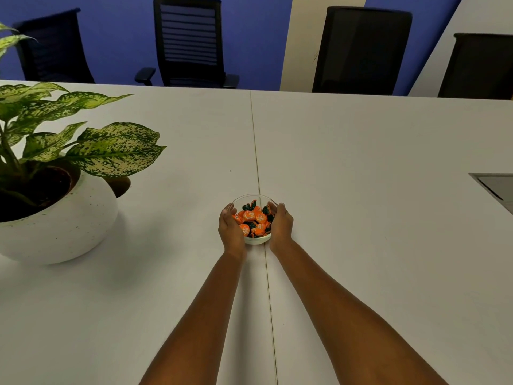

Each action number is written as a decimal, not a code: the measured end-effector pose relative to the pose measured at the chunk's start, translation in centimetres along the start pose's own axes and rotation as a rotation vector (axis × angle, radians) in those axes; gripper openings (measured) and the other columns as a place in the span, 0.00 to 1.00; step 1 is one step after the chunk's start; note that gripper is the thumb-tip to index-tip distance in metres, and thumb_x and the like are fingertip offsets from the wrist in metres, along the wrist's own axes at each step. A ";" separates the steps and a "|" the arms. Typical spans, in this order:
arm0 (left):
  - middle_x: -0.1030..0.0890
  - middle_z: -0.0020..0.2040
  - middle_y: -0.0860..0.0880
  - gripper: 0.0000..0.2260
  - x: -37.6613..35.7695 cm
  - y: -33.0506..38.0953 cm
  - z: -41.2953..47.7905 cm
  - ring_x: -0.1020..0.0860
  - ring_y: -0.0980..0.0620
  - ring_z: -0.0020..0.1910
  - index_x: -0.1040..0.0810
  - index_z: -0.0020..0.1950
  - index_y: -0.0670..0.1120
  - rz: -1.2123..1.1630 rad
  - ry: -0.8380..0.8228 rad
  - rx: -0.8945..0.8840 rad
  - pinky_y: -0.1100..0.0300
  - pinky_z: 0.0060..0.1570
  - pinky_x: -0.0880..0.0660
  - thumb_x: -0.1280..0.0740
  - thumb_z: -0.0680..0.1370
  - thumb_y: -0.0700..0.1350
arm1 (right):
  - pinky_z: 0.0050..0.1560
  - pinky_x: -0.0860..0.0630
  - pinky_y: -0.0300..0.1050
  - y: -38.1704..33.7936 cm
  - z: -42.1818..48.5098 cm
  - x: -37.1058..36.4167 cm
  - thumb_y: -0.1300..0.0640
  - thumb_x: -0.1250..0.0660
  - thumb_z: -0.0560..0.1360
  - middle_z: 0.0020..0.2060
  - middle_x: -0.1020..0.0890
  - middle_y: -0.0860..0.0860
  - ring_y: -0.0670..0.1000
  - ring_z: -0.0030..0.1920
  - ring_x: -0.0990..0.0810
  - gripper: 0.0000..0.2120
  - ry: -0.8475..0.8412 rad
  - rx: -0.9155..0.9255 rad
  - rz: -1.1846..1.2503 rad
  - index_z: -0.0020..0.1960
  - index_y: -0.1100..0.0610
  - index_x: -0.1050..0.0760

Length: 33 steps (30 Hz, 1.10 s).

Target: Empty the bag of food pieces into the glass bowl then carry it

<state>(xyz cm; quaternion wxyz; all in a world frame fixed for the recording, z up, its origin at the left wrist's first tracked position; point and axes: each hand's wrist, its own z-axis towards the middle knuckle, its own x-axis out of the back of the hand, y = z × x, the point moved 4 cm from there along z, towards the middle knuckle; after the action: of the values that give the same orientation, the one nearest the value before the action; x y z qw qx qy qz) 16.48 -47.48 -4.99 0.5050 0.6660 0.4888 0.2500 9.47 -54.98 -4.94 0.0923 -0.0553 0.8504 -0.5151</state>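
Observation:
A small glass bowl (256, 240) sits in the middle of the white table (361, 176), over the seam between two tabletops. It is filled with several orange and dark green wrapped food pieces (254, 219). My left hand (231, 230) cups the bowl's left side and my right hand (280, 226) cups its right side, fingers curled around the rim. Whether the bowl rests on the table or is lifted I cannot tell. No bag is in view.
A large potted plant in a round white pot (55, 218) stands at the left, leaves reaching toward the centre. A grey cable hatch (497, 187) is set in the table at the right edge. Several black office chairs (188, 43) line the far side.

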 end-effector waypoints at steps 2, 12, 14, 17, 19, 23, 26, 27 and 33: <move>0.28 0.68 0.43 0.19 -0.1 0.0 0.1 0.31 0.45 0.68 0.32 0.67 0.44 -0.008 -0.001 0.002 0.51 0.68 0.35 0.53 0.82 0.48 | 0.61 0.26 0.54 0.0 0.2 0.0 0.54 0.51 0.79 0.59 0.22 0.60 0.59 0.59 0.23 0.21 -0.004 -0.001 0.007 0.60 0.61 0.25; 0.28 0.67 0.43 0.19 -0.4 0.3 0.9 0.31 0.45 0.67 0.31 0.67 0.44 -0.008 0.019 0.015 0.52 0.66 0.34 0.54 0.82 0.48 | 0.63 0.28 0.54 -0.2 0.8 -0.5 0.54 0.52 0.80 0.61 0.22 0.59 0.58 0.60 0.24 0.21 -0.014 0.008 -0.003 0.58 0.61 0.24; 0.28 0.67 0.43 0.19 -0.5 0.4 1.1 0.31 0.45 0.67 0.31 0.66 0.44 -0.010 0.025 0.013 0.53 0.65 0.34 0.54 0.82 0.47 | 0.63 0.27 0.54 -0.3 1.0 -0.7 0.54 0.52 0.80 0.60 0.22 0.59 0.58 0.60 0.24 0.21 -0.014 0.008 -0.004 0.58 0.61 0.24; 0.27 0.67 0.42 0.19 -0.6 0.5 1.4 0.31 0.45 0.67 0.31 0.66 0.44 -0.016 0.030 0.014 0.53 0.66 0.34 0.53 0.82 0.47 | 0.61 0.27 0.53 -0.3 1.5 -0.9 0.54 0.51 0.79 0.60 0.21 0.60 0.58 0.59 0.23 0.21 -0.014 0.006 0.000 0.59 0.62 0.24; 0.28 0.67 0.42 0.19 -0.6 0.5 1.6 0.31 0.45 0.67 0.31 0.66 0.43 -0.025 0.029 0.016 0.53 0.66 0.35 0.53 0.82 0.47 | 0.60 0.26 0.52 -0.3 1.8 -0.9 0.54 0.51 0.79 0.59 0.21 0.60 0.58 0.59 0.23 0.21 -0.012 0.003 0.000 0.59 0.62 0.25; 0.28 0.68 0.43 0.19 -0.7 0.5 1.6 0.32 0.45 0.68 0.32 0.67 0.44 -0.019 0.013 0.014 0.53 0.66 0.35 0.54 0.82 0.47 | 0.59 0.27 0.51 -0.3 2.1 -0.8 0.54 0.51 0.79 0.59 0.21 0.60 0.58 0.59 0.23 0.21 -0.009 0.003 -0.001 0.60 0.62 0.24; 0.29 0.68 0.43 0.19 -0.6 0.5 1.6 0.32 0.45 0.68 0.32 0.67 0.44 -0.015 0.007 0.010 0.53 0.66 0.35 0.54 0.82 0.47 | 0.59 0.27 0.51 -0.5 1.9 -0.8 0.55 0.50 0.79 0.59 0.21 0.59 0.58 0.59 0.23 0.20 -0.010 0.006 -0.013 0.59 0.62 0.24; 0.29 0.68 0.43 0.19 -0.6 0.3 1.6 0.32 0.45 0.68 0.32 0.67 0.44 -0.014 0.005 0.007 0.53 0.67 0.35 0.54 0.82 0.47 | 0.59 0.27 0.50 -0.4 2.0 -0.7 0.55 0.50 0.79 0.59 0.21 0.59 0.57 0.59 0.23 0.20 -0.014 0.012 -0.013 0.59 0.61 0.24; 0.33 0.72 0.43 0.19 -0.4 0.4 1.5 0.36 0.45 0.71 0.36 0.71 0.45 -0.016 0.021 0.037 0.50 0.72 0.39 0.52 0.82 0.49 | 0.58 0.28 0.49 -0.5 2.1 -0.6 0.54 0.50 0.79 0.60 0.21 0.58 0.57 0.59 0.24 0.19 -0.004 -0.004 -0.008 0.59 0.61 0.25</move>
<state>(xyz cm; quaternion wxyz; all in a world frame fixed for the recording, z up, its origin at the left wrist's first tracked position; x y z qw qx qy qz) 17.72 -48.52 -5.13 0.4895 0.6688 0.5037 0.2439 10.50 -56.95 -5.36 0.0917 -0.0598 0.8510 -0.5135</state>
